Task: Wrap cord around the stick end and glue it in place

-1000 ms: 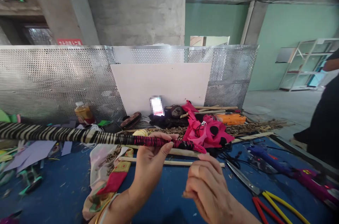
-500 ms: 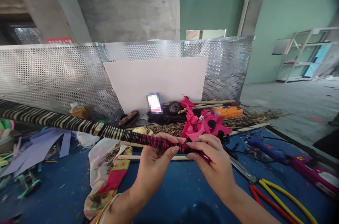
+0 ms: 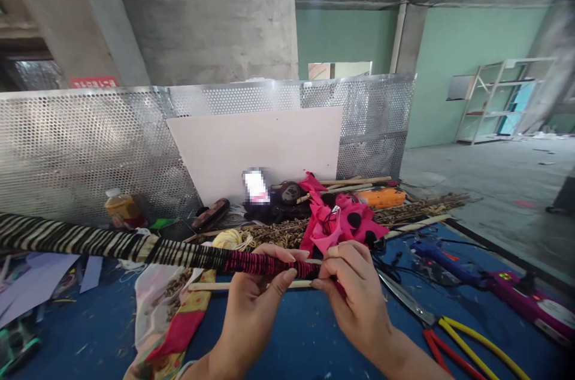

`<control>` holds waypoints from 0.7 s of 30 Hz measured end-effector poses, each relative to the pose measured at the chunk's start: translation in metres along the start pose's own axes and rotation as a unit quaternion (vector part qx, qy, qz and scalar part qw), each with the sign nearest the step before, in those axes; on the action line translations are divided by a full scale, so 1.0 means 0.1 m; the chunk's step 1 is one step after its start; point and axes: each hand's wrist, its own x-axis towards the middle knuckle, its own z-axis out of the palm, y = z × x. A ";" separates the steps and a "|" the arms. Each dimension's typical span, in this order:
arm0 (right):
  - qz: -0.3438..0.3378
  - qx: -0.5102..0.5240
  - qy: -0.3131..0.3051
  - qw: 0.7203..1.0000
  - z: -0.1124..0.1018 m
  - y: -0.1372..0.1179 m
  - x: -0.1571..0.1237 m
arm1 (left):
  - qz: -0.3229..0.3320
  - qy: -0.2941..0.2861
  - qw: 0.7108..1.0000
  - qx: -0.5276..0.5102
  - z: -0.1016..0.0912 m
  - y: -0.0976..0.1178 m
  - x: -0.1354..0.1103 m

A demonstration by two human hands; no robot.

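A long stick wrapped in black and cream yarn [image 3: 112, 243], turning black and pink toward its right end, runs in from the left edge above the table. My left hand [image 3: 258, 296] is closed around the pink-banded part, thumb in front and fingers behind. At the stick's right tip, my right hand [image 3: 353, 287] pinches with thumb and fingertips; what lies between them is mostly hidden. Bright pink cloth with black dots [image 3: 335, 225] lies just behind my right hand. Beneath the stick are a thin wooden rod [image 3: 215, 286] and a patterned fabric piece [image 3: 179, 323].
Large shears [image 3: 422, 311] with red and yellow handles and a purple glue gun [image 3: 516, 296] lie at the right. Behind stand a phone [image 3: 256, 186], a bottle [image 3: 121, 209] and a white board [image 3: 260, 140]. Purple paper [image 3: 40, 284] and green-handled scissors [image 3: 18, 344] are at the left.
The view has tilted up slightly and shifted. The wrapped stick's left end now sits lower, so the stick lies more level. Both hands keep their places on it.
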 end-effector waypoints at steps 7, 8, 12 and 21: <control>0.275 0.233 -0.054 0.931 0.02 -0.01 0.05 | -0.039 -0.042 0.998 0.014 0.01 0.18 0.04; 0.304 0.261 -0.054 0.915 0.03 0.00 0.06 | -0.040 -0.043 0.998 0.018 0.01 0.20 0.04; 0.367 0.303 0.026 0.879 0.03 0.06 0.08 | -0.041 -0.036 0.998 0.029 -0.02 0.20 0.06; 0.147 0.102 0.020 0.984 -0.06 0.02 0.05 | -0.009 0.002 0.999 0.045 -0.02 0.16 0.08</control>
